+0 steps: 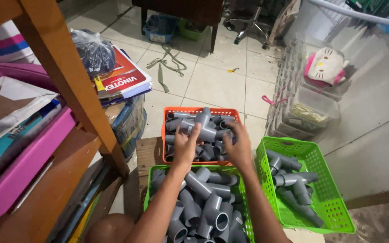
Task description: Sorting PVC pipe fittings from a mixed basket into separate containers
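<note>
Hands first: the left hand (186, 146) and the right hand (238, 145) both reach into the orange basket (199, 110), straight ahead at twelve o'clock, and between them they close on a grey tee fitting (206, 126) that sits on top of the heap of grey pipe fittings. The left fingers curl up against its near side; the right hand wraps in from the three o'clock side, though I cannot tell how firmly either hand is pinching, as the fingertips are half buried among the pieces.

The near green basket (151, 173) at six o'clock is heaped with the same fittings, and both forearms cross right over it. The second green basket (325, 198), at four o'clock, is far less full.

Risks, as I judge them: the fittings lie loose and round (they would roll readily), so tugging one from the pile could tip its neighbours over the orange rim onto the tiled floor (217, 81). A dragging forearm might knock pieces off the heaped near basket. The orange basket also seems to rest near the edge of its support, so a hard pull could shift it.
</note>
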